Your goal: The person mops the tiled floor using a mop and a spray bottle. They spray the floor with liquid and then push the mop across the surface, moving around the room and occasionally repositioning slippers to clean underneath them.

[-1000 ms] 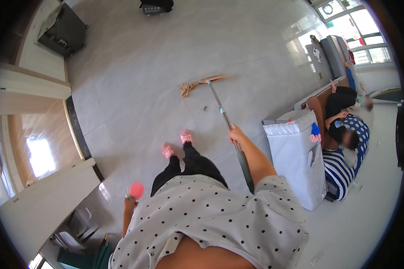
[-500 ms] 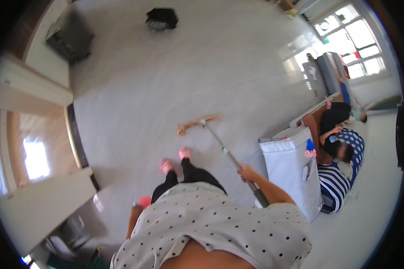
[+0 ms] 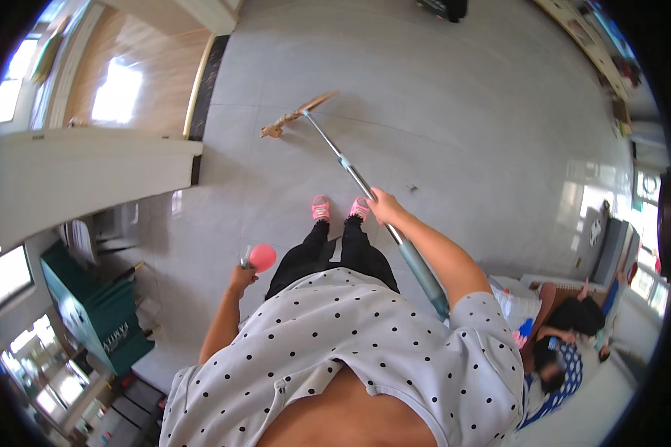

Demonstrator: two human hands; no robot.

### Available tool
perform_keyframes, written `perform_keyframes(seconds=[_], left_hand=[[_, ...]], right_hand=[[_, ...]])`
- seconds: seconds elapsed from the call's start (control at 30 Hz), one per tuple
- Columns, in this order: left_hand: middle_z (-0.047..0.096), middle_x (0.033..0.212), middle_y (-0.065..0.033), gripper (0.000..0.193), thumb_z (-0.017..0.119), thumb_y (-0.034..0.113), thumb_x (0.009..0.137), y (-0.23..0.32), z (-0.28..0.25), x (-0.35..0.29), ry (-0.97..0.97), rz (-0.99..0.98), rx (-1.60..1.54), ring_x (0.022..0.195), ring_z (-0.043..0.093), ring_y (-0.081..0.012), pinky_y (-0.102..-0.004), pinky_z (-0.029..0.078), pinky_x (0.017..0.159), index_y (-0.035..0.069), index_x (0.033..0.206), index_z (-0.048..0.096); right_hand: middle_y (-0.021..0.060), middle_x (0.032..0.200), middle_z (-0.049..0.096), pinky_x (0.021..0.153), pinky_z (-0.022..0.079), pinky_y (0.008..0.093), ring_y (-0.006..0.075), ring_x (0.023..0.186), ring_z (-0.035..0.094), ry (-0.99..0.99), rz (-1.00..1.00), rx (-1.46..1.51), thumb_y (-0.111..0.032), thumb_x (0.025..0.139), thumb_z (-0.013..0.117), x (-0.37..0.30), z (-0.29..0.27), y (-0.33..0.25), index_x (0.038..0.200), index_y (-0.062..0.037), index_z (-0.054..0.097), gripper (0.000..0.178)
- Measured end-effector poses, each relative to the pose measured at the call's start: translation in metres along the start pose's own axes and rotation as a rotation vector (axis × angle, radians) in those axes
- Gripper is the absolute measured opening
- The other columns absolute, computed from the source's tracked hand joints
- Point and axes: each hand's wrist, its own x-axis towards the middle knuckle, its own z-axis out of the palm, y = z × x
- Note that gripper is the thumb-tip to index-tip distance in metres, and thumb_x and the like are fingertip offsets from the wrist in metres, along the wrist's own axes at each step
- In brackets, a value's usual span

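Note:
My right hand (image 3: 384, 205) is wrapped round the silver pole of a long-handled flat mop (image 3: 359, 181), whose thick grey-green grip runs back beside my right arm. The mop's tan head (image 3: 294, 119) rests on the floor ahead of my feet, with bunched cloth at its left end. Low at my left side, my left hand (image 3: 244, 278) is closed on a small clear piece joined to, or beside, a round pink thing (image 3: 262, 258). What kind of thing that is I cannot make out.
Grey tiled floor (image 3: 455, 112) spreads around my pink shoes (image 3: 320, 208). A white wall end (image 3: 89, 167) juts in from the left by a wood-floored doorway (image 3: 149, 67). Green boxes (image 3: 97, 313) stand at the lower left. A person (image 3: 574, 316) reclines on a sofa at the right.
My view has turned left, and the sofa has shifted toward the lower right. The mop head is farther ahead of my feet. My left hand, mostly hidden before, shows with the pink thing.

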Motion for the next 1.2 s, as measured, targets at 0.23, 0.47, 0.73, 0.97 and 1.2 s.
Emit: perform_keyframes(seconds=[0.23, 0.47, 0.73, 0.97, 1.2], left_hand=[[0.052, 0.065, -0.0027, 0.012, 0.056, 0.016, 0.077, -0.062, 0.009, -0.043, 0.093, -0.094, -0.153, 0.054, 0.053, -0.0131, -0.0255, 0.042, 0.049, 0.005, 0.080, 0.054], [0.052, 0.066, -0.0045, 0.004, 0.056, 0.006, 0.073, -0.096, 0.009, -0.076, 0.027, -0.237, -0.214, 0.054, 0.053, -0.0148, -0.0267, 0.042, 0.049, 0.006, 0.075, 0.052], [0.053, 0.066, -0.0051, 0.008, 0.058, 0.007, 0.071, -0.151, 0.021, -0.032, 0.023, -0.326, -0.142, 0.056, 0.053, -0.0168, -0.0302, 0.043, 0.052, 0.005, 0.076, 0.054], [0.052, 0.066, -0.0037, 0.009, 0.056, 0.010, 0.073, -0.043, 0.024, -0.031, 0.012, -0.151, -0.001, 0.055, 0.052, -0.0143, -0.0261, 0.042, 0.049, 0.006, 0.080, 0.054], [0.053, 0.071, -0.0016, 0.012, 0.057, 0.017, 0.076, -0.010, 0.022, -0.026, 0.046, 0.045, -0.027, 0.057, 0.051, -0.0109, -0.0247, 0.042, 0.052, 0.008, 0.082, 0.052]], right_hand=[[0.0209, 0.081, 0.059, 0.063, 0.047, 0.0403, 0.0332, 0.071, 0.059, -0.253, -0.062, -0.246, -0.020, 0.081, 0.046, 0.121, 0.045, -0.105, 0.100, -0.0024, 0.048, 0.027], [0.0227, 0.097, 0.056, 0.077, 0.043, 0.0439, 0.0376, 0.088, 0.055, -0.019, -0.186, -0.504, -0.023, 0.078, 0.043, 0.141, 0.032, 0.029, 0.124, -0.0104, 0.038, 0.047], [0.0209, 0.081, 0.059, 0.066, 0.046, 0.0431, 0.0369, 0.073, 0.057, 0.053, 0.122, -0.468, -0.023, 0.081, 0.046, -0.078, -0.089, 0.186, 0.125, -0.0128, 0.038, 0.045], [0.0130, 0.065, 0.057, 0.042, 0.045, 0.0324, 0.0191, 0.041, 0.051, 0.090, 0.291, -0.201, -0.021, 0.081, 0.050, -0.142, -0.120, 0.109, 0.122, -0.0104, 0.042, 0.043], [0.0135, 0.067, 0.058, 0.044, 0.045, 0.0343, 0.0204, 0.043, 0.053, 0.129, 0.215, -0.066, -0.021, 0.084, 0.042, -0.005, -0.090, 0.113, 0.128, -0.0123, 0.033, 0.046]])
